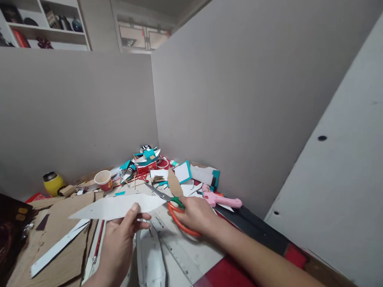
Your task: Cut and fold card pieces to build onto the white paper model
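the left hand (120,237) rises from the near edge, palm turned away, thumb and fingers pinching the near edge of one long white pointed paper strip (117,207) that lies almost level above the desk. the right hand (193,214) reaches in from the near right on a bare outstretched forearm, fingers clenched through the orange loops of one pair of scissors (169,201); the blades point far-left and sit at the strip's right end, whether touching it i cannot tell. one brown cardboard sheet (59,235) lies at left under the strip, one clear ruler (175,247) between the hands. farther off stand one paper cup (104,180) and one yellow jar (53,182); one pink glue gun (221,200) lies just right of the right hand, among a heap of scraps (149,163) at the far corner
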A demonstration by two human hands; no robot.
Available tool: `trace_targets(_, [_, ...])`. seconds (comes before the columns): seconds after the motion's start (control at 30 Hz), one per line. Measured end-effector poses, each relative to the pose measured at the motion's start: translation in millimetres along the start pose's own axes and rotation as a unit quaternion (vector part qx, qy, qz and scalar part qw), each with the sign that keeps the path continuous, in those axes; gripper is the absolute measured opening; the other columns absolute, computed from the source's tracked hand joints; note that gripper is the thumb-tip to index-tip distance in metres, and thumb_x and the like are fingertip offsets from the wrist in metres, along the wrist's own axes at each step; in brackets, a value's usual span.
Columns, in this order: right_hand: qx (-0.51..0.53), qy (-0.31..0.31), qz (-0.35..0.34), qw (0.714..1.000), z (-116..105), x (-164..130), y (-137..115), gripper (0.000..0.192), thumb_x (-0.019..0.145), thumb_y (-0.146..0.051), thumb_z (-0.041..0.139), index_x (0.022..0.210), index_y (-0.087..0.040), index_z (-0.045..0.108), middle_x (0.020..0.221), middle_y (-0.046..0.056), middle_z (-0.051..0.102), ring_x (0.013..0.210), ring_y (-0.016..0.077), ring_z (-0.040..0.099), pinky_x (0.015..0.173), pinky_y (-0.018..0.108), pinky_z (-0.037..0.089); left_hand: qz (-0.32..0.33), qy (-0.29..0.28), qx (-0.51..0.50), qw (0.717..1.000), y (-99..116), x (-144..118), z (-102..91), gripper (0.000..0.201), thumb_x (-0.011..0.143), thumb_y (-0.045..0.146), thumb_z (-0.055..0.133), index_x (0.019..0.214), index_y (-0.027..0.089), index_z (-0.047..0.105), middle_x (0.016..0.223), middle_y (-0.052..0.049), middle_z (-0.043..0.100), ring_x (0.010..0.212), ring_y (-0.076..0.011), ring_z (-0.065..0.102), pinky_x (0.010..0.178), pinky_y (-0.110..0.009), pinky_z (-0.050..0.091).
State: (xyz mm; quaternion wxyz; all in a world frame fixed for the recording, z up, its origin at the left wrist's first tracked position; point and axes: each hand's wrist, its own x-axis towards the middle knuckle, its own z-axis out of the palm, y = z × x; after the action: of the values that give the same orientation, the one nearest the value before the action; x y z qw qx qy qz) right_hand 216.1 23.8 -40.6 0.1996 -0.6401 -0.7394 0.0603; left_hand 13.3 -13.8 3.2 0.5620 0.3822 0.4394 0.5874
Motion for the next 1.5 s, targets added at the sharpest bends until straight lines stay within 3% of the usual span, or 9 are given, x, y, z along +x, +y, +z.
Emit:
trace_targets(0.2, [0.011,0.015,-0.013,1.0,0.8,9.3,15.2,0.028,0.086,-0.036,0.057,0.1,-0.014,0.067,0.095,0.016,0.071,0.091,0.0284,0.066,0.076,0.034,0.047,0.06,0.038,0.05,0.996,-4.9,-2.0,2.9,0.032,0.071,0.042,0.073,0.082,0.012,0.069,0.073,-0.005,0.071,0.072,-0.0203,0.067,0.069,-0.032,0.058])
trace_targets(0.3, [0.154,0.059,-0.099,0.981,-4.7,3.4,7.1,0.035,0.086,-0.036,0.06,0.114,-0.016,0.062,0.112,0.013,0.067,0.106,0.0237,0.061,0.091,0.034,0.045,0.056,0.046,0.07,0.995,-8.5,-2.9,4.7,0.034,0.071,0.045,0.073,0.08,0.012,0.069,0.073,-0.006,0.072,0.071,-0.0214,0.068,0.072,-0.034,0.058])
trace_targets(0.47, [0.522,-0.001,-0.148,0.84,-6.9,-13.2,-18.8,0.033,0.081,-0.043,0.065,0.098,-0.015,0.067,0.088,0.005,0.071,0.08,0.0171,0.066,0.074,0.031,0.053,0.029,0.029,0.158,0.987,-18.3,-12.0,9.9,0.04,0.073,0.051,0.069,0.083,0.013,0.071,0.08,-0.008,0.075,0.072,-0.0234,0.07,0.081,-0.035,0.054])
trace_targets(0.67, [0.653,0.018,-0.058,0.755,-15.3,-6.8,-11.7,0.032,0.074,-0.046,0.071,0.075,-0.016,0.064,0.067,-0.002,0.067,0.063,0.0118,0.064,0.066,0.027,0.053,0.097,-0.109,0.288,0.947,-2.5,-17.6,10.5,0.024,0.06,0.036,0.081,0.079,0.022,0.077,0.081,-0.008,0.074,0.09,-0.0295,0.067,0.081,-0.031,0.051])
trace_targets(0.8, [0.697,0.086,-0.002,0.712,-25.9,1.9,5.4,0.029,0.071,-0.043,0.074,0.074,-0.019,0.057,0.062,-0.005,0.066,0.057,0.0104,0.063,0.065,0.027,0.053,0.14,-0.097,0.31,0.935,18.3,16.5,-8.4,0.036,0.068,0.035,0.075,0.102,0.024,0.073,0.097,-0.007,0.073,0.096,-0.0251,0.064,0.086,-0.03,0.047])
trace_targets(0.9, [0.67,0.025,0.005,0.742,-26.1,2.6,4.0,0.026,0.073,-0.04,0.071,0.071,-0.019,0.056,0.057,-0.004,0.064,0.054,0.0096,0.061,0.06,0.024,0.05,0.135,-0.057,0.369,0.918,15.7,48.5,-26.8,0.032,0.073,0.04,0.07,0.099,0.02,0.072,0.097,-0.007,0.071,0.089,-0.0215,0.062,0.076,-0.027,0.048])
trace_targets(1.1, [0.521,-0.22,-0.019,0.825,-9.5,1.4,-30.6,0.016,0.079,-0.024,0.06,0.067,-0.018,0.054,0.053,-0.005,0.059,0.05,0.0095,0.057,0.052,0.021,0.043,-0.039,-0.184,0.331,0.925,-16.6,75.3,-38.8,0.043,0.072,0.052,0.067,0.094,0.015,0.07,0.083,-0.005,0.068,0.074,-0.0177,0.06,0.063,-0.025,0.046])
trace_targets(1.23, [0.436,-0.227,-0.063,0.868,3.4,16.1,-44.3,0.01,0.08,-0.012,0.056,0.073,-0.018,0.054,0.052,-0.006,0.056,0.051,0.0103,0.055,0.051,0.021,0.04,-0.078,-0.228,0.306,0.921,-26.2,77.8,-42.8,0.04,0.073,0.052,0.067,0.092,0.017,0.071,0.071,0.0,0.063,0.061,-0.0122,0.055,0.058,-0.023,0.044])
trace_targets(1.5, [0.423,-0.284,-0.078,0.857,20.4,42.0,-39.6,0.008,0.082,-0.011,0.055,0.077,-0.017,0.056,0.054,-0.004,0.056,0.052,0.0112,0.054,0.051,0.023,0.04,-0.168,-0.267,0.255,0.914,-34.0,82.2,-49.4,0.032,0.073,0.043,0.067,0.095,0.019,0.067,0.073,0.001,0.065,0.057,-0.0113,0.056,0.052,-0.021,0.043])
